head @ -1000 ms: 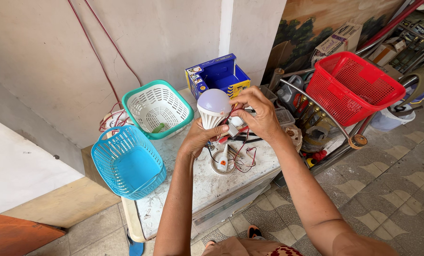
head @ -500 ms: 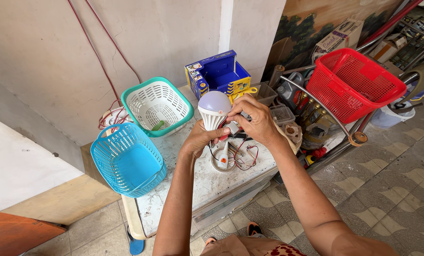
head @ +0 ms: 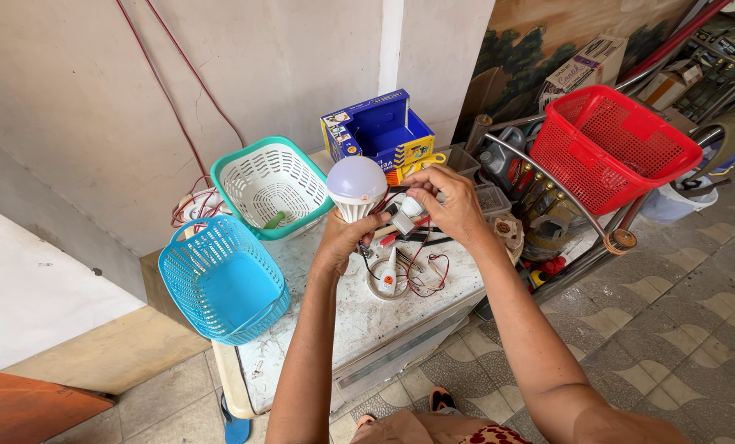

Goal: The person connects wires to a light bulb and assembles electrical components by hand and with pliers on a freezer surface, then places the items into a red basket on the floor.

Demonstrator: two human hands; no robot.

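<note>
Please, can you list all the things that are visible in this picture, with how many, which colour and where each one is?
LED bulb: 1, white dome with ribbed white body, held up above the table.
Small part: 1, white and grey, between the right fingers, beside the bulb base.
Table: 1, worn white top, centre.
Teal basket: 1, teal and white, back left of the table.
Blue basket: 1, light blue, left edge of the table.
Blue box: 1, blue and yellow, open, back of the table.
Red basket: 1, red, on a metal rack at right.
Small bowl: 1, whitish, under the hands, with red wires.
Left hand: grips the bulb body.
Right hand: pinches the small part.
</note>
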